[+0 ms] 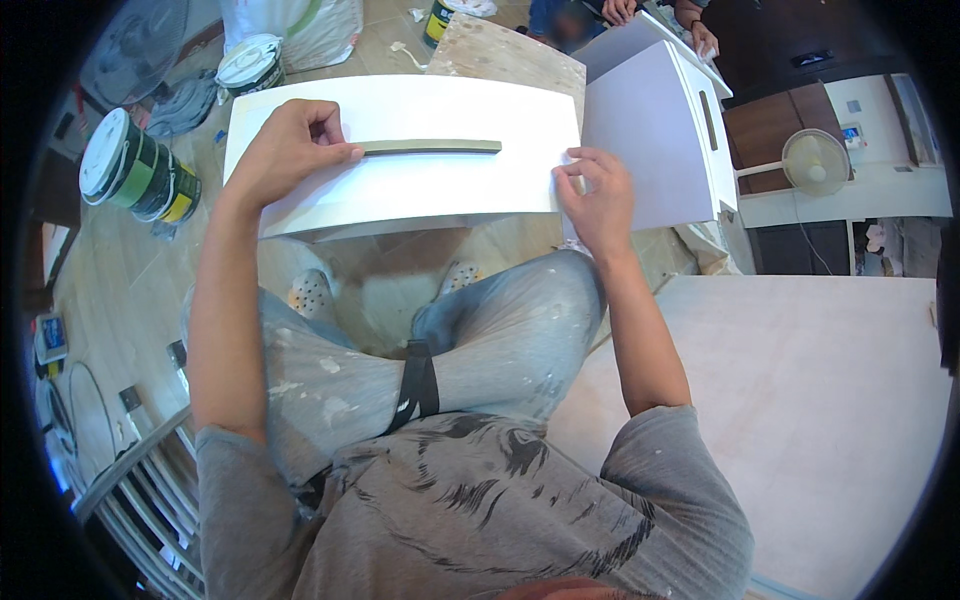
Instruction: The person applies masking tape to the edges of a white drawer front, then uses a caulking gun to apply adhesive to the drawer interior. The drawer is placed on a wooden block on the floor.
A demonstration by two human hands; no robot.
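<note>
1. A flat white rectangular panel (420,185) with a long narrow slot (430,147) cut through its far-middle part is seen lying across the knees of a seated person, above a tiled floor (130,290).
2. The left hand (285,150) is laid on the left part of the panel, fingers curled narrowly, with the fingertips at the left end of the slot. Nothing separate is seen gripped in it.
3. The right hand (598,195) is placed at the right edge of the panel, fingers bent and pinched close against that edge. Whether a small item is held between the fingers cannot be told.
4. The person's legs in paint-spattered grey trousers (500,340) are crossed below the near edge of the panel.
5. To the right of the panel, just beside it, a second white panel (650,150) with a short slot is noted, standing tilted; another person's hands (705,38) rest on its far edge.
6. A bare plywood board (510,55) is recorded just beyond the far edge of the first panel.
7. On the floor at far left, round paint tins with white lids (130,165) are seen, well apart from both hands.
8. A large pale wooden sheet (800,420) occupies the near right.
</note>
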